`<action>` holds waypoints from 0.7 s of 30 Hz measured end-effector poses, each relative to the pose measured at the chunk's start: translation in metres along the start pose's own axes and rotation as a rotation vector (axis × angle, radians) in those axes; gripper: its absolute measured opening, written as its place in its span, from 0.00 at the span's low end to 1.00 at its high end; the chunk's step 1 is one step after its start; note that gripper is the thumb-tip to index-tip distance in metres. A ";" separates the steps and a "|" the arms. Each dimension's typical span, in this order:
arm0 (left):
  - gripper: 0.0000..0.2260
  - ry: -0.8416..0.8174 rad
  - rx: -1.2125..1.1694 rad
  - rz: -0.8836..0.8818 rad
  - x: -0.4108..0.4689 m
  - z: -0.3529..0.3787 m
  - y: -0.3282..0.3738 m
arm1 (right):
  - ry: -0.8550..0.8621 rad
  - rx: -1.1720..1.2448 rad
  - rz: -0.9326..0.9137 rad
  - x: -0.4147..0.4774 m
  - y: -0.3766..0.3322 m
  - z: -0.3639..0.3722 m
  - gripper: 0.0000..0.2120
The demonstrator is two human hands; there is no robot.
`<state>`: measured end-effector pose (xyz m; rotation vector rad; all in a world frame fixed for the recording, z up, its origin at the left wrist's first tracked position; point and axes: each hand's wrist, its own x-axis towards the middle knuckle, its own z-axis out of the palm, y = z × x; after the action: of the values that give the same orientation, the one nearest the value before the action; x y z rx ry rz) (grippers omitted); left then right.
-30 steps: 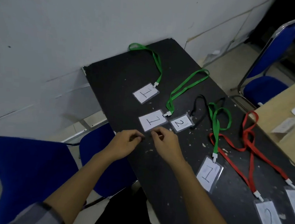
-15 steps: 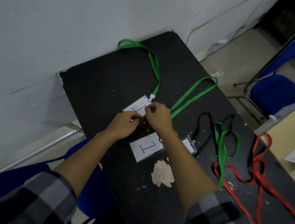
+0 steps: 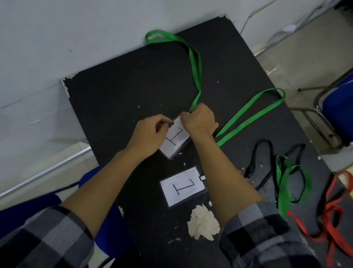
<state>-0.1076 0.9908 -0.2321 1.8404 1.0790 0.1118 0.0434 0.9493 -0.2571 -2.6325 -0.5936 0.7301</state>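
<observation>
A badge card marked "1" (image 3: pixel 176 137) lies on the black table (image 3: pixel 122 91), and both my hands are on it. My left hand (image 3: pixel 150 131) pinches the card's upper left edge. At the card's top, my right hand (image 3: pixel 200 119) grips the lower end of its green lanyard (image 3: pixel 195 61), which loops away toward the wall. The clip between card and strap is hidden by my right hand. A second card marked "1" (image 3: pixel 183 186) lies nearer to me, partly under my right forearm, and its green lanyard (image 3: pixel 251 112) runs off to the right.
To the right lie tangled lanyards: black (image 3: pixel 264 159), green (image 3: pixel 283 184) and red (image 3: pixel 332 211). A patch of chipped surface (image 3: pixel 203 221) shows near the front. Blue chairs stand at the right (image 3: pixel 346 109) and below left (image 3: pixel 7 211). The white wall runs along the table's far edge.
Both hands reached from the near card to the far card, then took hold of it and its strap end. The card has tilted, and my view has moved closer.
</observation>
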 end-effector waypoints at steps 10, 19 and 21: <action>0.18 -0.194 -0.623 -0.309 -0.002 -0.019 0.016 | -0.162 0.624 -0.228 -0.041 0.006 -0.042 0.13; 0.27 -0.581 -1.120 -0.487 -0.074 -0.022 0.026 | -0.151 0.824 -0.029 -0.105 0.002 -0.066 0.09; 0.28 -0.601 -1.238 -0.516 -0.091 -0.019 0.018 | -0.122 0.768 -0.042 -0.119 0.008 -0.065 0.10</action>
<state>-0.1606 0.9369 -0.1753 0.4041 0.7168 -0.0749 -0.0117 0.8720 -0.1599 -1.8724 -0.3061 0.8897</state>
